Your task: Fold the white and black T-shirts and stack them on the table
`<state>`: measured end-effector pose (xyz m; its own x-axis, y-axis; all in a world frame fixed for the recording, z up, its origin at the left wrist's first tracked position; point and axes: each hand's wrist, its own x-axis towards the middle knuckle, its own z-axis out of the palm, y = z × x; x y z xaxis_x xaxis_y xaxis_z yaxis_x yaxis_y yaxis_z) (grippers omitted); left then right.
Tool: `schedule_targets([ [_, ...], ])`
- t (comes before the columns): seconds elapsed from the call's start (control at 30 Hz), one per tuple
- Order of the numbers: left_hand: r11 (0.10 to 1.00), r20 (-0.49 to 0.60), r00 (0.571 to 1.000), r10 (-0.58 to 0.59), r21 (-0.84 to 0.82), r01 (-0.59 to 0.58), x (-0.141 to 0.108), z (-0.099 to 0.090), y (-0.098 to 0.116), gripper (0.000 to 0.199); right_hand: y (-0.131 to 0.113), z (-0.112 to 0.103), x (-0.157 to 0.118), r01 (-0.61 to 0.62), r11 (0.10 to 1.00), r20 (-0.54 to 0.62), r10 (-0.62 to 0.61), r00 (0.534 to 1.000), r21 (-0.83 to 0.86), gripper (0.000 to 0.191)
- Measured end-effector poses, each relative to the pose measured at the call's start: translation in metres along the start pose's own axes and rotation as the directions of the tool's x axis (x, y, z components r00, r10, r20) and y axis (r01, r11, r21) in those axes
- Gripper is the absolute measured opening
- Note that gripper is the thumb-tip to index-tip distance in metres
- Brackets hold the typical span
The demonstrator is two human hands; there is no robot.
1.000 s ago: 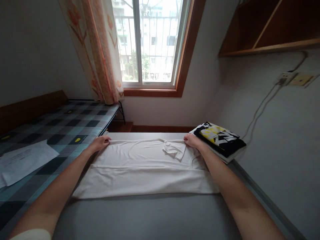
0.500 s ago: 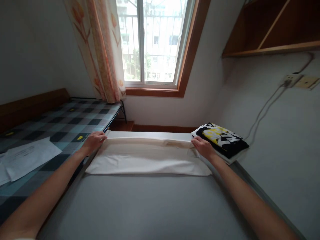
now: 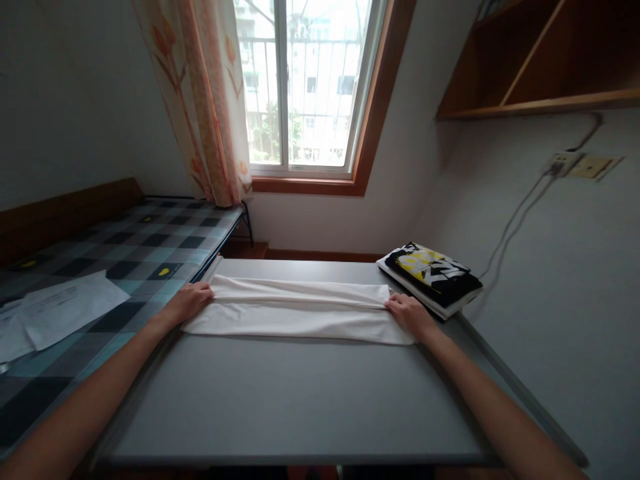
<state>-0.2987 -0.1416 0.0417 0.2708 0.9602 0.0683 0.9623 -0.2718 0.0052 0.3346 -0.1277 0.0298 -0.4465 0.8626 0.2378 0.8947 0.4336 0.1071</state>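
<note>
A white cloth lies across the far half of a grey-white table, with a fold running along its length. At the cloth's left end, my left hand is closed on the edge, fingers pinched together. My right hand pinches the right end of the same fold. Just beyond my right hand, a folded black garment with a yellow and white print rests on white fabric at the table's back right corner.
On the left is a bed with a checked cover, papers on it. A curtain hangs by the window. Cables run down the right wall below a wooden shelf.
Both hands have come down and nearer with the cloth's far edge, which now lies lower as a flatter fold. The view has tilted, showing the table's front edge.
</note>
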Motion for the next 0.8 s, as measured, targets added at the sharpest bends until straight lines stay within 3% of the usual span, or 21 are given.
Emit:
schedule_targets([
  [0.07,1.000,0.000,1.000,-0.003,0.011,0.003,-0.003,0.003,0.002,0.031,-0.007,0.001,-0.003,-0.029,1.000,0.014,0.030,0.999,-0.008,0.031],
  [0.23,0.998,-0.157,0.987,0.042,-0.032,-0.048,-0.012,0.021,0.017,0.043,-0.039,0.012,-0.002,-0.074,0.996,-0.124,0.080,0.989,0.053,0.044],
  [0.4,0.995,-0.092,0.995,0.041,-0.083,-0.049,-0.012,0.043,0.028,0.050,-0.051,0.034,0.005,-0.059,0.992,-0.003,0.059,0.998,0.116,0.054],
  [0.5,0.989,-0.117,0.989,-0.088,-0.125,0.074,-0.005,0.042,0.034,0.046,-0.041,0.042,0.009,-0.089,0.988,0.045,0.084,0.995,0.128,0.052],
  [0.6,0.941,-0.144,0.931,-0.334,-0.110,0.321,0.003,0.032,0.042,0.041,-0.030,0.043,0.011,-0.121,0.984,0.040,0.117,0.992,0.128,0.049],
  [0.73,0.834,-0.038,0.834,-0.551,-0.027,0.550,0.011,0.017,0.047,0.046,-0.027,0.042,0.009,-0.141,0.982,0.033,0.137,0.990,0.128,0.048],
  [0.8,0.840,0.037,0.841,-0.539,-0.053,0.541,0.014,0.015,0.043,0.049,-0.027,0.042,0.008,-0.146,0.981,0.038,0.142,0.989,0.129,0.049],
])
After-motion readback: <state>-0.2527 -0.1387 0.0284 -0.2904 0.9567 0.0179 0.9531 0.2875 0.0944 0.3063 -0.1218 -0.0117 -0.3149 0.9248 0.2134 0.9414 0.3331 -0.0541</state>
